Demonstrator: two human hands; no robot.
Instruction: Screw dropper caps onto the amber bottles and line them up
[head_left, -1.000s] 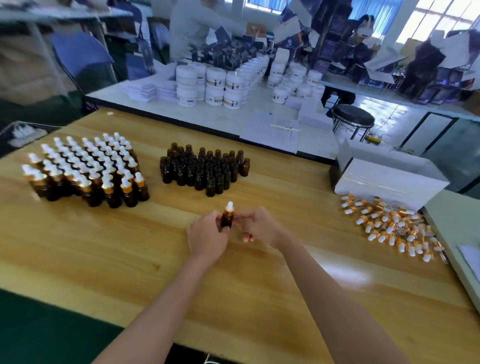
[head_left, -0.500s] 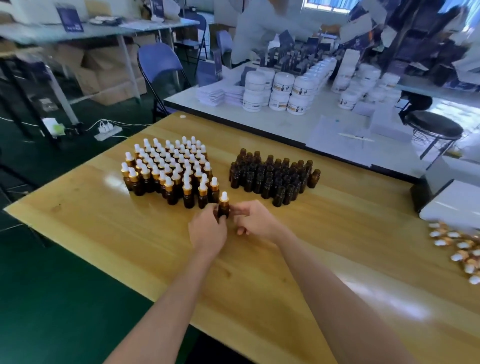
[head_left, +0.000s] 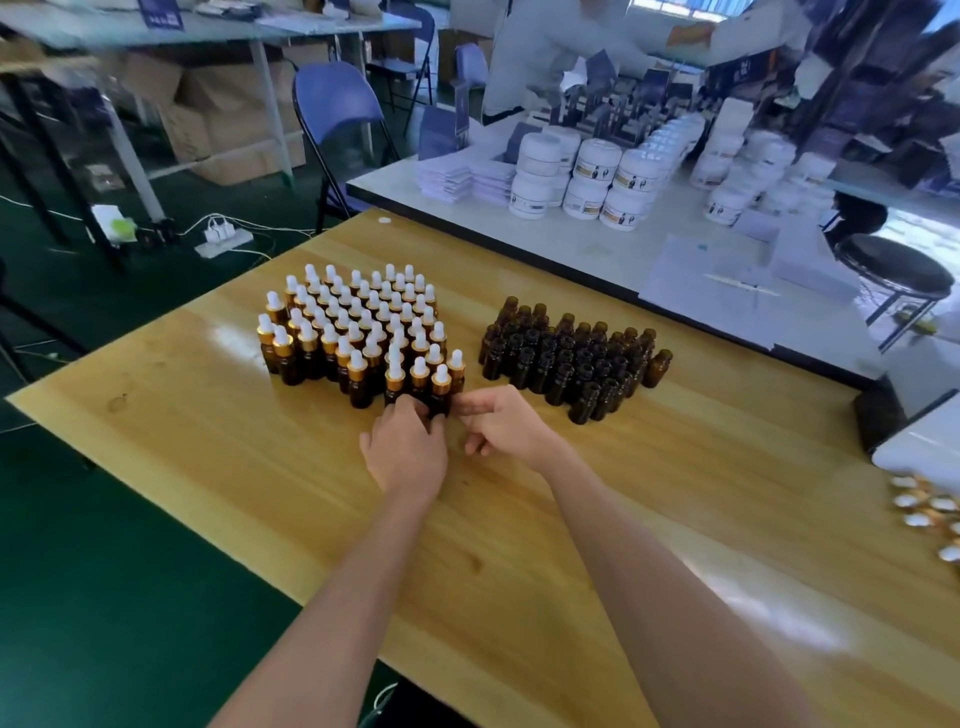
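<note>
Bottle of amber glass (head_left: 441, 399), gold-and-white dropper cap (head_left: 441, 373) on, now lined up against capped rows (head_left: 353, 332), left hand (head_left: 405, 452) gripping, hold of right hand (head_left: 506, 426) unclear.

Site: small packaging workshop, with a wooden worktable (head_left: 208, 441) carrying batches of capped amber bottles (head_left: 353, 332) and uncapped amber bottles (head_left: 566, 358), an adjacent white table (head_left: 597, 249) with stacked white jars (head_left: 597, 176) and leaflet piles (head_left: 467, 179), cardboard cartons (head_left: 228, 119) under a bench, and a green floor (head_left: 104, 571).

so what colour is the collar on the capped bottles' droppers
Gold collar, under a white bulb; head view shows it best.
</note>
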